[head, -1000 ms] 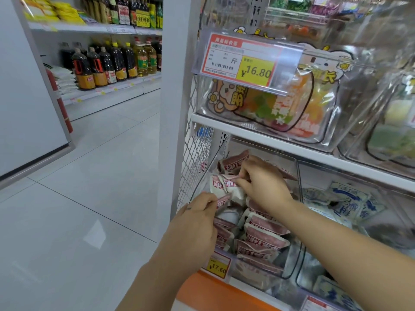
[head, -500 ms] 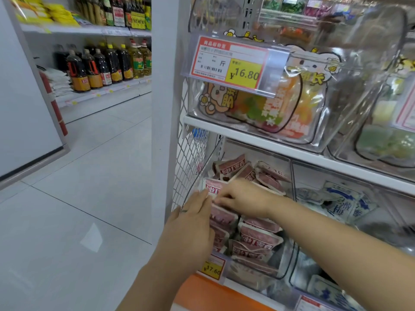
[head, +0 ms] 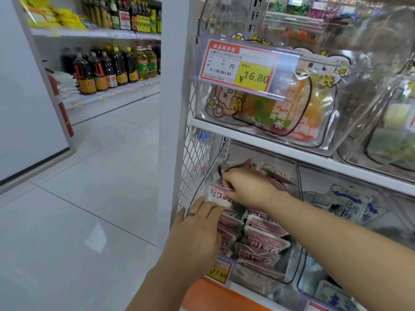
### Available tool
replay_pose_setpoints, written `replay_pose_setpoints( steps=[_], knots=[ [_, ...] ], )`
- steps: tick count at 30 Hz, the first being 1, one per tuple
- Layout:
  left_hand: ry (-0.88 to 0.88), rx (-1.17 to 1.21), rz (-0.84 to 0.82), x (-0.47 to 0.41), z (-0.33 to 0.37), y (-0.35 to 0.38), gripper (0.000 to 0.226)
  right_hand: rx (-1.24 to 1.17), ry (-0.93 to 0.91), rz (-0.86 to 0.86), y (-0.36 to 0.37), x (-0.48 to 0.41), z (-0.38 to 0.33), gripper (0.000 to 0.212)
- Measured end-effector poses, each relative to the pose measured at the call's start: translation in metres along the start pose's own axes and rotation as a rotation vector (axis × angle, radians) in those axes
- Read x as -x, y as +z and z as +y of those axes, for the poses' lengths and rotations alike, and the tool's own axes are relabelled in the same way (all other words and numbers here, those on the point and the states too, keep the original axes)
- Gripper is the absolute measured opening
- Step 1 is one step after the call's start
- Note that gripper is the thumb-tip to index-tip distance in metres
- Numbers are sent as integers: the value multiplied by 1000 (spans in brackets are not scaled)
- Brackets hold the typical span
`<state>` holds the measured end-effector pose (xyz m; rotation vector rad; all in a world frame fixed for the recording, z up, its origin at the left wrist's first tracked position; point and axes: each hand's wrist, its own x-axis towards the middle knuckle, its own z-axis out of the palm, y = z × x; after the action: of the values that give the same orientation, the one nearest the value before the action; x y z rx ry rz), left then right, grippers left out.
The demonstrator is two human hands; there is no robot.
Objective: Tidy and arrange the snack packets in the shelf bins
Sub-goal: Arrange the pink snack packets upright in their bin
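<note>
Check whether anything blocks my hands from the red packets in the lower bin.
Nothing visible does. The right hand pinches a red packet atop the pile; the left hand lies flat against the pile's left side.

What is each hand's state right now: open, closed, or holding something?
Left hand: open, fingers flat against the stacked pink snack packets.
Right hand: closed, pinching the top pink-and-white snack packet.

You stand on a pale, glossy tiled floor [head: 89, 176]. Across the aisle, white shelves [head: 112, 93] carry dark and yellow bottles [head: 112, 66]; a plain white panel [head: 22, 97] fills your left.
</note>
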<state>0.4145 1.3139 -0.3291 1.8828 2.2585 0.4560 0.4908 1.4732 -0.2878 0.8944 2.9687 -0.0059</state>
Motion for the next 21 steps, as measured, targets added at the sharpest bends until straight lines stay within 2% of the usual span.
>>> replay_pose_setpoints(
  steps=[5,8,10,11,14,18,21],
  knots=[
    [15,-11,-4,0,-2,0,52,-25,15,138,-2,10,9,19],
    [9,-11,-5,-1,-2,1,53,-242,20,247,-14,17,9,17],
    [8,-16,-11,-1,-2,1,53,-417,79,178,-26,18,8,9],
    [10,-22,-15,-2,-2,1,53,-448,108,126,-31,19,8,13],
    [8,-22,-14,-1,-1,1,53,-446,143,-3,-38,18,7,25],
    [10,-18,-21,0,-1,1,52,-502,128,-138,-40,16,10,22],
    [2,1,-16,-1,-2,1,52,-460,85,-313,-55,21,17,38]
  ],
)
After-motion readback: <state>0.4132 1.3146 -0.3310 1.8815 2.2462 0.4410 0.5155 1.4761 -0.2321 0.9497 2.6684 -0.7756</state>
